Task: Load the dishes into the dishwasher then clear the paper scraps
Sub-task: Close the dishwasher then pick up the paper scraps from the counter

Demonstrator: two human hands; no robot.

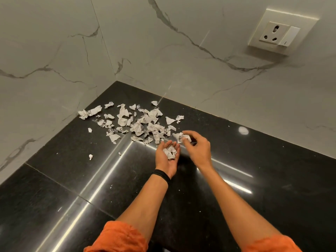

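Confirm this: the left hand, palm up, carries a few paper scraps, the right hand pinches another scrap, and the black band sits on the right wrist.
One detail is wrong: the black band sits on the left wrist, not the right, as the head view shows. The rest stands: the left hand, palm up, carries a few paper scraps, and the right hand pinches another scrap.

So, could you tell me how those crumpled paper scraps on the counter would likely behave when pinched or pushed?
Probably very light and floppy: the paper scraps are thin, torn and crumpled, so a gentle pinch, as the right hand shows, should do. Pushed, they'd likely slide on the glossy counter but scatter rather than travel together.
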